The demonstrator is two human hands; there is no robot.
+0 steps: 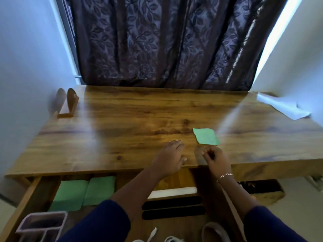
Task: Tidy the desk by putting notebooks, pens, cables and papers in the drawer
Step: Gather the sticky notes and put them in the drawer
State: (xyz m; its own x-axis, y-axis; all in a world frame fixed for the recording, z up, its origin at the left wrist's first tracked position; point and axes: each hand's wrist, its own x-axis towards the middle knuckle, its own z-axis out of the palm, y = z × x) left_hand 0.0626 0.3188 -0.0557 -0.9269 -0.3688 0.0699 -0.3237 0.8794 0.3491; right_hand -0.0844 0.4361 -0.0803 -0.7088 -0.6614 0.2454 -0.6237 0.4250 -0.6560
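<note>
1. A white cable (153, 233) lies at the near end of the open drawer (29, 198), with a pale lilac pen organiser (43, 224) in the drawer's near left corner.
2. Farther in, two green sheets (70, 194) lie side by side on the left. Two long black cases (173, 203) and a white strip (173, 191) lie across the middle.
3. Both arms, in dark blue sleeves (97, 222), reach over the drawer.
4. The left hand (170, 158) is released, palm down, with its fingers stretched onto the front edge of the tabletop (122, 128).
5. The right hand (215, 158), with a bracelet (225, 176) at its wrist, is loosely clenched; nothing shows in its curled fingers.
6. A small green paper (206, 136) lies flat on the tabletop just beyond the right hand, not touching it.
7. White paper (283, 107) lies at the far right edge.
8. A wooden stand (69, 105) sits at the far left corner.
9. A dark leaf-patterned curtain (166, 41) hangs behind.
</note>
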